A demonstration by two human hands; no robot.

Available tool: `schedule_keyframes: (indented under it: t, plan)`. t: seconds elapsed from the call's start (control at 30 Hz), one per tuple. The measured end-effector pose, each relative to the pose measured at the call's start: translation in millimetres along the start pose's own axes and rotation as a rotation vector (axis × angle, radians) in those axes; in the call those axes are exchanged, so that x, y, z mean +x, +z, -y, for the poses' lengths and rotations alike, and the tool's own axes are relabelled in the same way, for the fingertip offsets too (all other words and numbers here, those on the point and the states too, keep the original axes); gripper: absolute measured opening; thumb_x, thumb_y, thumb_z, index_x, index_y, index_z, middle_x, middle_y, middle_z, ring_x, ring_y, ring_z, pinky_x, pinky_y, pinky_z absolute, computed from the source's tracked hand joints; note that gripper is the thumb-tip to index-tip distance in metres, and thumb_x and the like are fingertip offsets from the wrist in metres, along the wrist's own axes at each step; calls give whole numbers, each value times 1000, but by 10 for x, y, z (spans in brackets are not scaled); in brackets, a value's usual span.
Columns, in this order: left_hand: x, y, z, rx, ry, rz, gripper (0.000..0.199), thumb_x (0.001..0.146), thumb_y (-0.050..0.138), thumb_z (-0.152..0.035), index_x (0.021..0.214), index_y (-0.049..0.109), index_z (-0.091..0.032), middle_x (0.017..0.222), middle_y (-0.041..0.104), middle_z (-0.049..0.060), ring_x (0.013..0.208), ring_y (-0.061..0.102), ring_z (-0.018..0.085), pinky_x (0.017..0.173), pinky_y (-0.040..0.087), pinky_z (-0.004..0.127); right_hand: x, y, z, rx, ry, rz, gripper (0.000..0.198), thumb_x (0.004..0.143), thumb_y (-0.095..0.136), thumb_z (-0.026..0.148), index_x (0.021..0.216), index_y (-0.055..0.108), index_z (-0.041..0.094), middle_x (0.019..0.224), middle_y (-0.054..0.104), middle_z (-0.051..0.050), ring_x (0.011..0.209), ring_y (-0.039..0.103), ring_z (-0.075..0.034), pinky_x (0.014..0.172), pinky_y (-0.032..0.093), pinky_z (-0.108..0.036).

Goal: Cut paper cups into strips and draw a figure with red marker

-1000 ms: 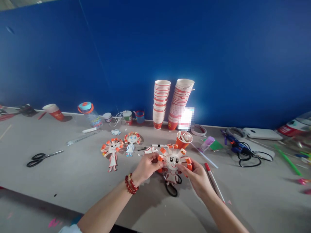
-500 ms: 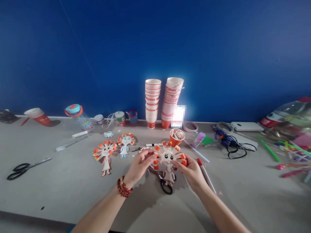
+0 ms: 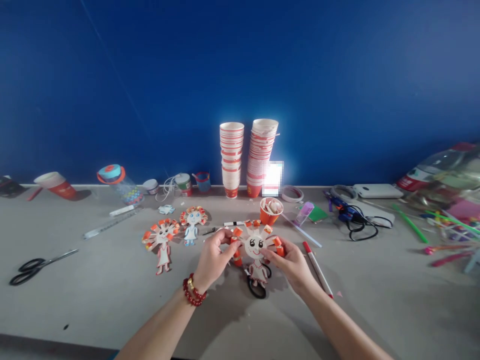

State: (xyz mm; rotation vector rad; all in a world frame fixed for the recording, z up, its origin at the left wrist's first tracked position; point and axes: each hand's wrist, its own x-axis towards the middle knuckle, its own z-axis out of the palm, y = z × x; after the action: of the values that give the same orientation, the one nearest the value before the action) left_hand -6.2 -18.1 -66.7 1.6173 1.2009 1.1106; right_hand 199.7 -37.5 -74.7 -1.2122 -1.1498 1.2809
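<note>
A paper doll with a smiling face and orange-tipped strips curled round its head is held up between my two hands. My left hand pinches the curled strips on its left side. On the other side, the thumb and fingers of my right hand grip the strips near the face. Black-handled scissors lie on the table beneath the doll, partly hidden by it. Two similar dolls rest flat to the left: one with red outlines, one with blue outlines.
Two tall stacks of paper cups stand by the blue wall. An orange cup with scraps sits behind the doll. A red marker lies by my right hand, a glue gun farther right. More scissors lie far left.
Both hands keep hold of the doll, which has shifted slightly left in the view. The whole scene has moved slightly left too.
</note>
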Motion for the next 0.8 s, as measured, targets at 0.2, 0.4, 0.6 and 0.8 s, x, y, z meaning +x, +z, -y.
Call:
schedule_keyframes:
  t: [0.2,0.4,0.6,0.8]
  plan:
    - [-7,20,-13,-77,1,51,20,83,67,-35,89,57,-18,85,67,3,79,64,17,72,50,25,-7,9,-43,4,-5,49,35,69,78,46,80,62,17,66,60,2,58,51,-14,55,41,-24]
    - [7,-49,-80,-169,-17,63,33,86,62,-41,110,57,-19,102,69,8,94,64,21,80,51,30,-11,12,-37,-5,-11,59,34,69,78,45,75,60,18,62,56,4,55,48,-13,53,38,-23]
    - [60,-109,-111,143,143,0,21,88,60,-30,106,65,-23,99,71,4,82,66,17,79,50,27,-17,17,-48,-49,-9,90,33,72,76,46,78,60,18,62,57,4,53,47,-12,51,37,-23]
    - [62,-150,-139,300,204,-40,15,87,58,-24,99,67,-24,95,73,3,77,67,18,78,50,28,-24,17,-44,-42,-5,104,32,72,76,45,78,61,17,63,59,3,54,48,-13,51,38,-23]
